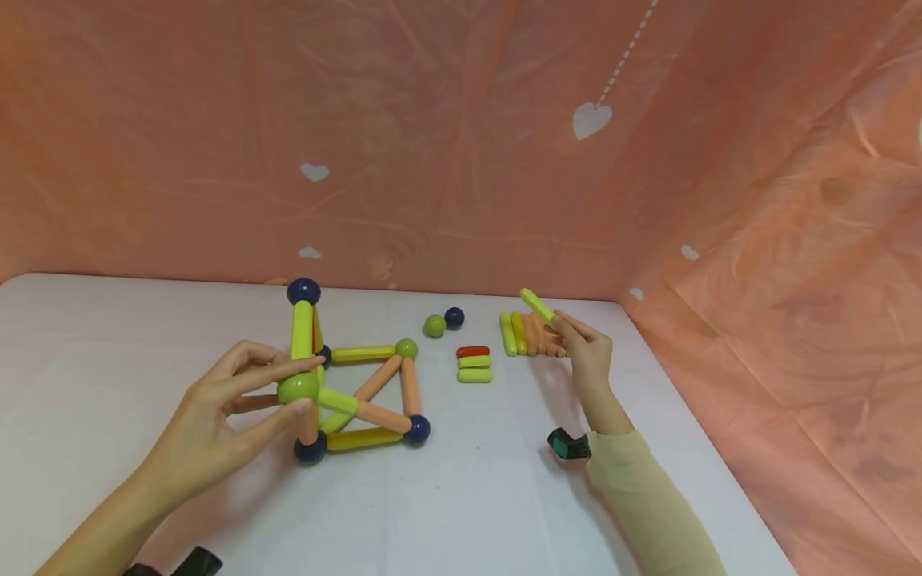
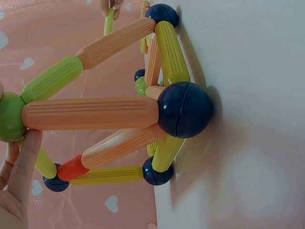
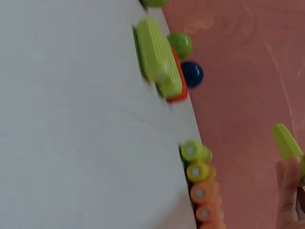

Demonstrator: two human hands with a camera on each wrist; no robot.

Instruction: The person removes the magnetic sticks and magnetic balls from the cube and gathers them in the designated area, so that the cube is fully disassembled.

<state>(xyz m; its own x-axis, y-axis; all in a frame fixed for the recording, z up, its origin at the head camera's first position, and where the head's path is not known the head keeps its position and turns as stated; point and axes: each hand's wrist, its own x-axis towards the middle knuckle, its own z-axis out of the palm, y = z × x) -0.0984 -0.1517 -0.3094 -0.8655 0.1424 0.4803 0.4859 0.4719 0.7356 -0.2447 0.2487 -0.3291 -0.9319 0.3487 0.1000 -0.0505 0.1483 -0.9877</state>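
Note:
In the head view a frame of magnetic sticks and balls stands on the table's left half. My left hand [image 1: 241, 400] holds a green ball [image 1: 298, 388] of it between fingers and thumb. From that ball run a lime stick [image 1: 337, 401], an orange stick [image 2: 90, 113] down to a dark blue ball [image 2: 185, 109], and another lime stick [image 1: 302, 330] toward a raised dark blue ball [image 1: 303, 291]. Over the stick row at the right, my right hand [image 1: 589, 352] pinches a lime stick [image 1: 536, 305] by one end, its other end pointing up and left.
Beneath the right hand lies a row of lime, yellow and orange sticks [image 1: 518, 334]. Left of it are a red stick [image 1: 473, 351] and two short lime sticks [image 1: 475, 374]. A loose green ball [image 1: 434, 326] sits beside a dark blue ball [image 1: 454, 318]. An orange cloth [image 1: 446, 144] hangs behind.

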